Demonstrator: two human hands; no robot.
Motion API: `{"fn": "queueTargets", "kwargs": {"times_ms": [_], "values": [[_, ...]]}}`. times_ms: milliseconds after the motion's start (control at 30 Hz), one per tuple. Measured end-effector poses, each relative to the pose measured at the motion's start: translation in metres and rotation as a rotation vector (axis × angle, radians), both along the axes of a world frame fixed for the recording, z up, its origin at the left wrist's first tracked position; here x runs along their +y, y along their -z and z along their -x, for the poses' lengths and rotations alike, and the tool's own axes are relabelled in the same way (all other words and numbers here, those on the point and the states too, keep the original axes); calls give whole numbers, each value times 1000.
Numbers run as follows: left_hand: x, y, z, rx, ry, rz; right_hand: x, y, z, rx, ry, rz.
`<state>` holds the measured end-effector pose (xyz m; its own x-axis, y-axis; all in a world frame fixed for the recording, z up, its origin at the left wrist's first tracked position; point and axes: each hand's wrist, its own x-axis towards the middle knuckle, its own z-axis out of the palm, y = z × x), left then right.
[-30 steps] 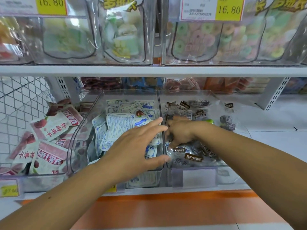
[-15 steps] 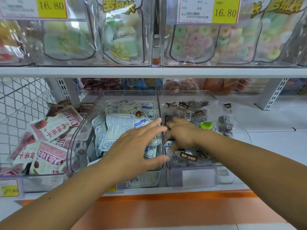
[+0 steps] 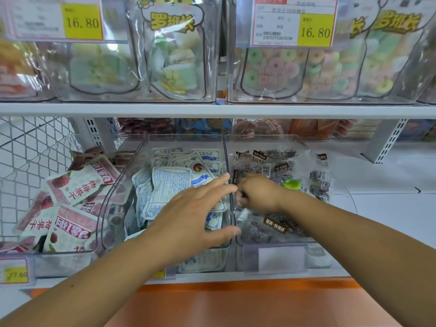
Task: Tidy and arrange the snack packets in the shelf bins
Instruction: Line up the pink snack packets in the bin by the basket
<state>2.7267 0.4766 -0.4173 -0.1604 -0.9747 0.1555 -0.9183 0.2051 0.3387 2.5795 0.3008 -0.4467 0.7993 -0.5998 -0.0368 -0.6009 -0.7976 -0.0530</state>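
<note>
While both arms reach forward over the orange ledge (image 3: 236, 300), the left hand (image 3: 188, 215) hangs flat and spread above the middle bin (image 3: 186, 140), palm down, fingers apart and stretched toward the wall it shares with the right bin (image 3: 262, 138). Its fingertips lie at that wall and its thumb points right along the near part of it; the hand holds nothing. Under it lie the blue-and-white packets (image 3: 169, 185), heaped loosely, several face down with the printed backs up, others standing on edge at the far side.

The right hand (image 3: 257, 192) is inside the right bin, just beside the dividing wall, with its fingers curled down and in among the clear packets (image 3: 276, 168) of dark dried fruit. The fingers are bunched against the wrappers, but whether they have actually pinched one I cannot tell, since the fingertips are hidden and that spot is blurred. More of these packets lie near and far of the hand, and a few spill to the right of it.

At the left, the left bin (image 3: 59, 253) holds pink-and-white packets (image 3: 77, 182) piled at angles, beside a wire mesh (image 3: 30, 149). On the upper shelf (image 3: 212, 109) stand clear bins of candy rings (image 3: 273, 69) with yellow price tags (image 3: 315, 30) reading 16.80.
</note>
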Motion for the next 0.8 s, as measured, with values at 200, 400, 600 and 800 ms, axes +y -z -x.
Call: {"fn": "queueTargets", "kwargs": {"times_ms": [200, 400, 600, 800], "values": [[1, -5, 2, 21, 0, -23, 8, -24, 9, -247, 105, -287], [3, -11, 8, 190, -23, -82, 29, -60, 29, -701, 233, -219], [-2, -12, 18, 608, -122, 18, 65, -91, 37, -1124, 338, -212], [4, -29, 27, 728, -102, 145, 100, -99, 29, -1355, 354, -506]]}}
